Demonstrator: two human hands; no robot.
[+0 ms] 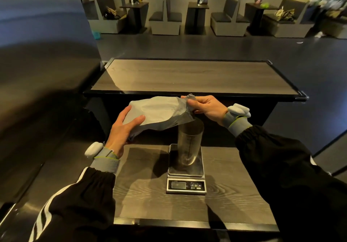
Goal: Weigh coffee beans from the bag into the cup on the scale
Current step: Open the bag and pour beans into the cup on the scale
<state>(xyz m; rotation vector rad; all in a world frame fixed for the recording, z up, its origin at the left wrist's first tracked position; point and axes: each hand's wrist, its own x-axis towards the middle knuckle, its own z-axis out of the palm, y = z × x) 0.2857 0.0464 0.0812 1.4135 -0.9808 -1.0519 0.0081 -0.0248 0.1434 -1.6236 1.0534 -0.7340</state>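
Note:
A grey coffee bag (159, 111) lies almost on its side in the air, its mouth pointing right and down over a tall metal cup (189, 144). My left hand (122, 129) grips the bag's bottom end. The top corner of the bag, by its mouth, is pinched in my right hand (204, 107). The cup stands upright on the platform of a digital scale (185, 178), whose display faces me. I cannot see any beans or read the display.
The scale sits on a small wood-grain table (150, 200) with a dark edge. A longer table (193, 76) stands just beyond. A large shiny metal surface (41, 72) fills the left side. Booths and small tables line the far wall.

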